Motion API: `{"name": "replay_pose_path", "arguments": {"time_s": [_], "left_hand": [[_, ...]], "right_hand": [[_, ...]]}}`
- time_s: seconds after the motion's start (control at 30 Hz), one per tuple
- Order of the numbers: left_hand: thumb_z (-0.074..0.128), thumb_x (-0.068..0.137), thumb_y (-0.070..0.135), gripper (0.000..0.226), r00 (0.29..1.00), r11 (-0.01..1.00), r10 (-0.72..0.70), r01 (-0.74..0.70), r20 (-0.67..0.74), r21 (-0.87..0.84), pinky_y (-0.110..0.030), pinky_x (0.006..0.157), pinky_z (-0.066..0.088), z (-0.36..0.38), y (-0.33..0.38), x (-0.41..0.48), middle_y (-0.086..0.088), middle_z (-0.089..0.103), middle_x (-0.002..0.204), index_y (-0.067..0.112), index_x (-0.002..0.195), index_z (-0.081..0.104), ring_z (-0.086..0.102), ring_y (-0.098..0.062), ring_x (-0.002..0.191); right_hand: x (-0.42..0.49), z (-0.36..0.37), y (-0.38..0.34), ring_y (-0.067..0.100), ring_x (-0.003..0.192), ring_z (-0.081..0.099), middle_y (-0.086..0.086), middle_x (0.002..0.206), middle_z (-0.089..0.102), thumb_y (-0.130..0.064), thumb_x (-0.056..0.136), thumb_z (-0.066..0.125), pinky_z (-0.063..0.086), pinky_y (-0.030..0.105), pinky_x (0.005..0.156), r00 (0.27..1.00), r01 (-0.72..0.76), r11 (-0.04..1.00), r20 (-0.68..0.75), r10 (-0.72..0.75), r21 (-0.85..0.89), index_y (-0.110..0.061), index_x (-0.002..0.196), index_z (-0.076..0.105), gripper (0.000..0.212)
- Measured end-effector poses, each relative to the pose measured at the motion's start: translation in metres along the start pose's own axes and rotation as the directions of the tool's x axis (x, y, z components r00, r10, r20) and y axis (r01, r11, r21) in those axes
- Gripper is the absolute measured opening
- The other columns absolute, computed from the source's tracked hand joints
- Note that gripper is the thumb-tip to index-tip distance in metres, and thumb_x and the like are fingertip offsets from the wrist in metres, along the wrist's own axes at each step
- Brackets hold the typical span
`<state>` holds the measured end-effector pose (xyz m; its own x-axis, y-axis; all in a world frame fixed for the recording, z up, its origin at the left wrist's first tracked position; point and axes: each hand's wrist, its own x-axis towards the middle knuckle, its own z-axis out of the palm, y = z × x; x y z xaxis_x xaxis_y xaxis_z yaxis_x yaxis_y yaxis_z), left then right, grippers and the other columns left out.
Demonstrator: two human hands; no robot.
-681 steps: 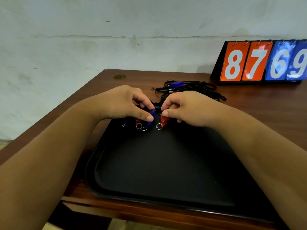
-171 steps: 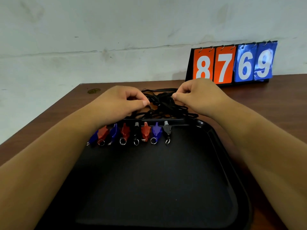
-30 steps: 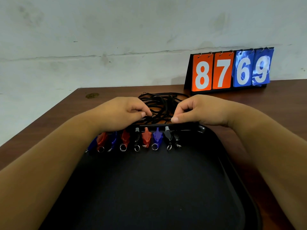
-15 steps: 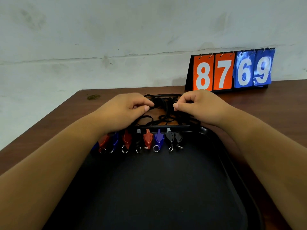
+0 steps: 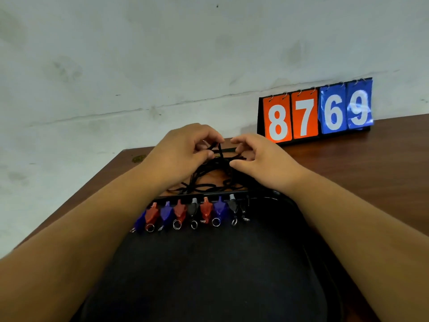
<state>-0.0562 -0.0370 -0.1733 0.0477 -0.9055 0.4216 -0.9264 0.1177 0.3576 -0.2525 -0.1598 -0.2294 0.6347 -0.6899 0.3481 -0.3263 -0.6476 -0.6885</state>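
Your left hand (image 5: 185, 149) pinches a raised loop of the black cords (image 5: 209, 180), and your right hand (image 5: 260, 159) curls thumb and forefinger about a strand just beside it; whether that pinch is closed is unclear. The tangle lies beneath and between both hands, trailing back toward you to the whistles (image 5: 192, 211) lined along the tray's (image 5: 232, 275) far rim. The lifted strand runs crosswise, hand to hand, with your left nearer.

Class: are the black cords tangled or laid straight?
Tangled: the cords cross and loop in a heap beyond the tray; the left hand pinches one strand.
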Motion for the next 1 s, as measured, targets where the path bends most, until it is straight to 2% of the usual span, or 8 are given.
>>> {"name": "replay_pose_path", "arguments": {"time_s": [0.13, 0.3, 0.37, 0.43, 0.57, 0.67, 0.8, 1.0], "left_hand": [[0.073, 0.101, 0.017, 0.028, 0.999, 0.999, 0.034, -0.035, 0.015, 0.032, -0.001, 0.08, 0.043, -0.008, 0.021, 0.01, 0.023, 0.072, 0.11, 0.038, 0.119, 0.074, 0.065, 0.011, 0.102], [0.075, 0.099, 0.015, 0.027, 1.0, 0.997, -0.004, 0.004, 0.003, -0.071, -0.012, 0.092, 0.051, -0.013, 0.042, 0.023, 0.022, 0.078, 0.104, 0.038, 0.112, 0.078, 0.069, 0.011, 0.1], [0.075, 0.098, 0.013, 0.027, 0.999, 0.991, -0.022, 0.019, -0.026, -0.13, -0.015, 0.094, 0.053, -0.013, 0.048, 0.027, 0.02, 0.079, 0.103, 0.037, 0.11, 0.079, 0.071, 0.01, 0.1], [0.075, 0.097, 0.01, 0.027, 0.998, 0.982, -0.046, 0.035, -0.053, -0.185, -0.011, 0.091, 0.052, -0.013, 0.052, 0.031, 0.02, 0.08, 0.102, 0.034, 0.107, 0.08, 0.072, 0.01, 0.099], [0.074, 0.097, 0.005, 0.024, 0.986, 0.949, -0.106, 0.061, -0.129, -0.309, -0.009, 0.084, 0.056, -0.017, 0.06, 0.038, 0.013, 0.082, 0.098, 0.026, 0.106, 0.082, 0.075, 0.005, 0.092], [0.073, 0.097, 0.002, 0.023, 0.972, 0.915, -0.155, 0.075, -0.175, -0.397, -0.016, 0.084, 0.06, -0.02, 0.063, 0.042, 0.006, 0.083, 0.099, 0.02, 0.108, 0.082, 0.077, -0.002, 0.091], [0.073, 0.096, -0.003, 0.022, 0.944, 0.787, -0.264, 0.09, -0.2, -0.611, -0.031, 0.09, 0.065, -0.027, 0.063, 0.046, -0.002, 0.084, 0.101, 0.013, 0.11, 0.081, 0.08, -0.015, 0.095], [0.07, 0.096, -0.009, 0.021, 0.885, 0.561, -0.386, -0.001, -0.263, -0.828, -0.03, 0.088, 0.064, -0.077, 0.061, 0.048, -0.011, 0.083, 0.103, 0.004, 0.111, 0.078, 0.079, -0.02, 0.093]], "right_hand": [[-0.001, 0.001, -0.004, 0.01, 0.109, 0.071, -0.016, 0.13, 0.065, -0.033, 0.1, 0.077, 0.061, 0.03, 0.094, 0.998, -0.063, 0.974, 0.038, 0.056, 0.217, -0.045, 0.153, 0.052, 0.06], [-0.004, -0.002, -0.011, 0.013, 0.098, 0.079, -0.011, 0.116, 0.076, -0.028, 0.104, 0.072, 0.066, 0.035, 0.088, 0.99, -0.137, 0.87, 0.037, 0.136, 0.474, -0.037, 0.131, 0.07, 0.029], [-0.003, -0.004, -0.01, 0.011, 0.096, 0.079, -0.014, 0.102, 0.08, -0.028, 0.105, 0.071, 0.064, 0.034, 0.087, 0.99, -0.136, 0.861, 0.029, 0.14, 0.489, -0.034, 0.114, 0.077, 0.013], [-0.003, -0.004, -0.009, 0.009, 0.093, 0.079, -0.013, 0.096, 0.08, -0.027, 0.106, 0.069, 0.064, 0.032, 0.085, 0.987, -0.146, 0.866, 0.019, 0.157, 0.478, -0.03, 0.107, 0.079, 0.011], [-0.001, 0.0, -0.006, 0.006, 0.092, 0.079, -0.006, 0.102, 0.08, -0.023, 0.107, 0.065, 0.063, 0.025, 0.084, 0.983, -0.179, 0.898, 0.029, 0.183, 0.402, -0.025, 0.107, 0.077, 0.013], [0.002, 0.004, -0.008, 0.007, 0.091, 0.08, -0.004, 0.102, 0.081, -0.021, 0.108, 0.064, 0.065, 0.028, 0.09, 0.973, -0.224, 0.88, 0.043, 0.227, 0.42, -0.022, 0.109, 0.077, 0.014], [0.014, 0.001, -0.017, 0.011, 0.09, 0.081, -0.003, 0.1, 0.082, -0.021, 0.109, 0.061, 0.066, 0.032, 0.091, 0.956, -0.264, 0.841, 0.015, 0.291, 0.472, -0.019, 0.11, 0.077, 0.016], [0.029, -0.003, -0.036, 0.009, 0.091, 0.079, -0.005, 0.102, 0.08, -0.022, 0.109, 0.06, 0.064, 0.035, 0.094, 0.956, -0.273, 0.89, 0.0, 0.293, 0.364, -0.022, 0.108, 0.074, 0.014]]}}
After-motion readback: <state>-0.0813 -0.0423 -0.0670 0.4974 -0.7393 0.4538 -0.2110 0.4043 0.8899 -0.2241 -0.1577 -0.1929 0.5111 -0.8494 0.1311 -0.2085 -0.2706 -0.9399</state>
